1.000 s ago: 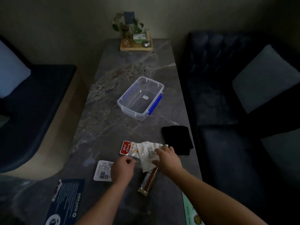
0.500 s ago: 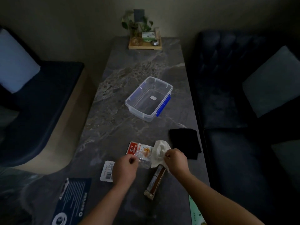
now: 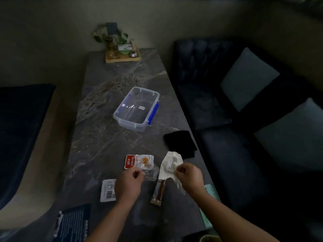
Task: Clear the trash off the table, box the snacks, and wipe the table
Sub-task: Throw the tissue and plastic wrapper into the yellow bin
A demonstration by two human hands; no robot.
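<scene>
A person's two bare forearms reach up from the bottom of the frame over a dark marble-patterned table (image 3: 104, 137). The right hand (image 3: 189, 177), right of centre, is closed around a crumpled white tissue (image 3: 170, 165), which bunches up above the knuckles. The left hand (image 3: 128, 185), lower centre, is curled with fingertips pinched on a scrap of clear plastic wrapper (image 3: 151, 172) that lies between the two hands.

Just above the left hand rests a red-and-white snack packet (image 3: 138, 161). Partly under the left wrist, to its left, sits a white sealed packet with a barcode (image 3: 107, 191). Between the forearms lies a brown snack bar (image 3: 159, 192), lengthwise – its top end tucked under the tissue.

Up and right of the tissue, near the table's right edge, a folded black cloth (image 3: 180, 143) lies flat. In the centre of the frame stands an open clear plastic box with a blue clasp (image 3: 136, 109), nothing inside but a small label. At the far end, upper centre, a wooden tray (image 3: 122, 58) holds a plant – details blurred. Dark sofas flank the table.
</scene>
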